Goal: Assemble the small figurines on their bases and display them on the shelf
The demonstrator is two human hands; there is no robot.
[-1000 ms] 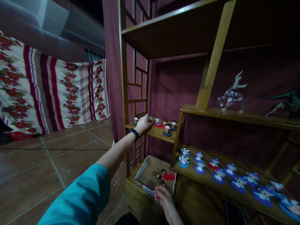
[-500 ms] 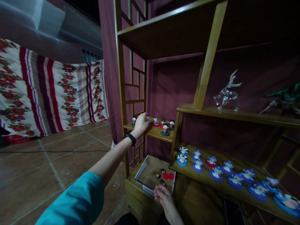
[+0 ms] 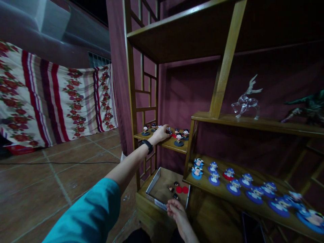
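Note:
My left hand (image 3: 161, 133) reaches to the small upper shelf (image 3: 168, 144), its fingers closed around a small figurine (image 3: 169, 130) that is partly hidden by them. To the left of that hand stand dark-based figurines (image 3: 145, 130); on its right are several black-haired figurines (image 3: 178, 137) on dark or red bases. Lower down, my right hand (image 3: 177, 212) hovers by the near edge of a shallow cardboard box (image 3: 162, 179), fingers curled together; whether something sits in them is hidden. Inside the box lie small dark-haired figurine pieces (image 3: 170, 189) and red discs (image 3: 182, 190).
A lower wooden shelf on the right holds several blue-and-white figurines (image 3: 234, 186). Above them stands a clear glass deer (image 3: 246, 103) beside a dark green sculpture (image 3: 307, 108). A wooden lattice (image 3: 149, 91) borders the left side. Behind it hangs a flowered cloth (image 3: 73, 101).
My left hand has moved right along the small shelf, to another figurine, uncovering a dark-based figurine at its left. My right hand stays in place.

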